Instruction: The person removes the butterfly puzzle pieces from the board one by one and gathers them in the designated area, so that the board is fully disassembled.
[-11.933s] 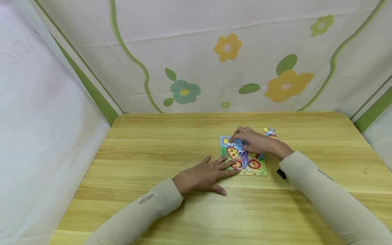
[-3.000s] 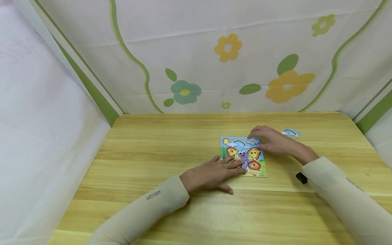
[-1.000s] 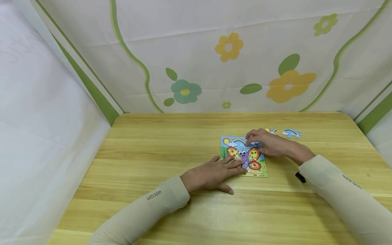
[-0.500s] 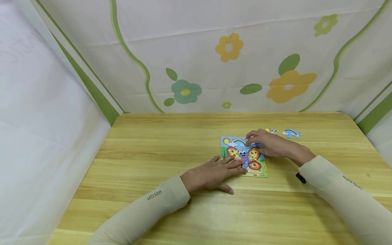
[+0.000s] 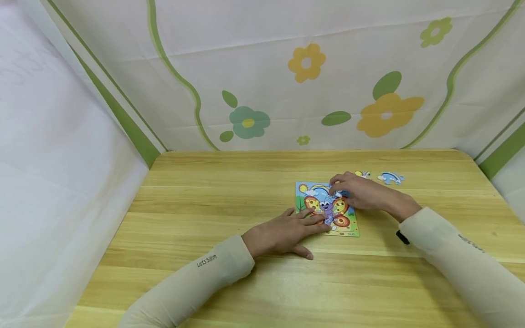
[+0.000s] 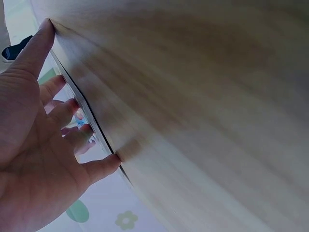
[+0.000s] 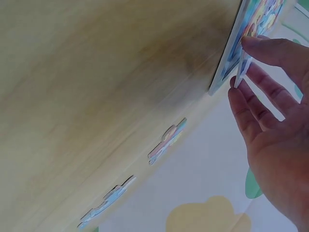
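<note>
A square butterfly puzzle board (image 5: 349, 231) lies on the wooden table. My left hand (image 5: 283, 233) rests on its lower left part, fingers spread; the left wrist view shows those fingertips along the board's edge. At the upper right corner, my right hand (image 5: 365, 191) pinches a puzzle piece (image 7: 242, 70) between thumb and fingers. The right wrist view has this thin piece tilted, close over the board; in the head view the fingers cover most of it.
Behind the right hand, two loose pieces lie on the table (image 5: 213, 205): a rainbow piece (image 5: 391, 178) and a partly hidden yellow-and-white one (image 5: 363, 174). A small black object (image 5: 403, 237) shows at the right cuff. A flowered white cloth (image 5: 279, 91) stands along the back edge.
Since the earliest frame, the right hand has gone from the board's top middle to its upper right, and a rainbow piece now lies on the table. Over the last second both hands have barely moved.
</note>
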Demonstrator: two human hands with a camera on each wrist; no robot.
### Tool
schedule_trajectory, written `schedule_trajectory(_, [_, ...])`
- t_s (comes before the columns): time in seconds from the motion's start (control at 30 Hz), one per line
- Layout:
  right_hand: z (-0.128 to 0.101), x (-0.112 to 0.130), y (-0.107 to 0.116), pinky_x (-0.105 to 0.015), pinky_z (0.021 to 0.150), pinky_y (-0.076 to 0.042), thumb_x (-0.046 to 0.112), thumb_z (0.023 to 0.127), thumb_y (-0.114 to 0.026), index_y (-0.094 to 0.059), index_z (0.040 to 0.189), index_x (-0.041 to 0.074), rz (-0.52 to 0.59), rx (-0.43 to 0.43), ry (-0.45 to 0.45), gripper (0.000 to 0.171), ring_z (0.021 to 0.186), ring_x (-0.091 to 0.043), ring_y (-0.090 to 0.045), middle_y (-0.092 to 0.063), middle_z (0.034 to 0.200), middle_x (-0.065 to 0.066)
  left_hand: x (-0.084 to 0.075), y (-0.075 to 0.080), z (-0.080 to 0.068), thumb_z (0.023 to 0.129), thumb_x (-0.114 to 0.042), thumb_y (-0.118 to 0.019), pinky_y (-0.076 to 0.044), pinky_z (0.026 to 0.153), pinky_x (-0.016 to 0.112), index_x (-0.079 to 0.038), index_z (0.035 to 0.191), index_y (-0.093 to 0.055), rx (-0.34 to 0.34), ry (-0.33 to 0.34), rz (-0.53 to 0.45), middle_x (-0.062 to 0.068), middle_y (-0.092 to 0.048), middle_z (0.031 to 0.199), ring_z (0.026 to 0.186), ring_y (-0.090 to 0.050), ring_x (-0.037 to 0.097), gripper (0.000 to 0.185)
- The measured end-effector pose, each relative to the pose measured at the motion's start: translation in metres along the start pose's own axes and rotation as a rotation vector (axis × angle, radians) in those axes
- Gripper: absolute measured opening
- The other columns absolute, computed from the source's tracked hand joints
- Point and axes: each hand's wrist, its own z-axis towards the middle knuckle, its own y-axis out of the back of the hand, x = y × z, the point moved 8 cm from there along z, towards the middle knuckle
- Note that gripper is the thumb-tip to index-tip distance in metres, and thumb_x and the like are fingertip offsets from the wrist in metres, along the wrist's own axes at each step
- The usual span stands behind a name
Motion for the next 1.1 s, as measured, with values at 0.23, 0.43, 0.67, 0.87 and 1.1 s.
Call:
schedule_trajectory(0.23, [-0.0001, 0.0002, 0.0005, -0.056, 0.096, -0.056, -0.006, 0.09, -0.075, -0.075, 0.113, 0.015, -0.017, -0.011, -0.005, 0.031, 0.125, -0.039, -0.06, -0.064, 0.135, -0.015, -0.0001, 0.0001, 0.0003, 0.101, -0.059, -0.055, -0.023, 0.128, 0.059, -0.036, 0.169, -0.019, -0.001, 0.002, 0.003, -0.005, -0.011, 0.178, 0.165, -0.009, 0.025, 0.08])
schedule_trajectory(0.43, [0.0, -0.0007, -0.0014, -0.056, 0.095, -0.056, -0.007, 0.09, -0.075, -0.075, 0.116, 0.016, -0.045, 0.0, -0.03, 0.035, 0.126, -0.038, -0.059, -0.063, 0.136, -0.014, -0.0005, 0.0005, 0.0, 0.101, -0.059, -0.055, -0.024, 0.128, 0.059, -0.035, 0.169, -0.019, -0.003, -0.001, 0.01, -0.005, -0.012, 0.178, 0.165, -0.01, 0.025, 0.08])
schedule_trajectory(0.67, [-0.0011, 0.0004, -0.0018, -0.053, 0.092, -0.058, -0.006, 0.09, -0.075, -0.076, 0.117, 0.015, -0.07, -0.001, -0.036, 0.034, 0.124, -0.037, -0.059, -0.062, 0.135, -0.016, -0.0004, 0.0007, -0.0003, 0.101, -0.058, -0.055, -0.024, 0.128, 0.059, -0.035, 0.169, -0.019, 0.003, 0.003, 0.006, -0.005, -0.011, 0.178, 0.165, -0.009, 0.025, 0.08])
schedule_trajectory(0.87, [-0.0014, 0.0003, -0.0039, -0.052, 0.091, -0.058, -0.005, 0.09, -0.076, -0.076, 0.115, 0.016, -0.075, -0.004, -0.039, 0.033, 0.123, -0.037, -0.059, -0.062, 0.135, -0.016, -0.0002, -0.0005, 0.0005, 0.101, -0.059, -0.055, -0.024, 0.128, 0.059, -0.036, 0.169, -0.019, 0.004, 0.003, 0.007, -0.005, -0.012, 0.178, 0.165, -0.009, 0.025, 0.08])
schedule_trajectory(1.1, [-0.0021, 0.0016, -0.0026, -0.053, 0.091, -0.057, -0.007, 0.089, -0.076, -0.076, 0.115, 0.015, -0.067, -0.018, -0.039, 0.033, 0.122, -0.037, -0.059, -0.062, 0.135, -0.016, -0.0001, -0.0006, 0.0005, 0.101, -0.059, -0.055, -0.024, 0.128, 0.059, -0.036, 0.169, -0.019, 0.003, 0.003, 0.013, -0.005, -0.012, 0.178, 0.165, -0.01, 0.025, 0.08])
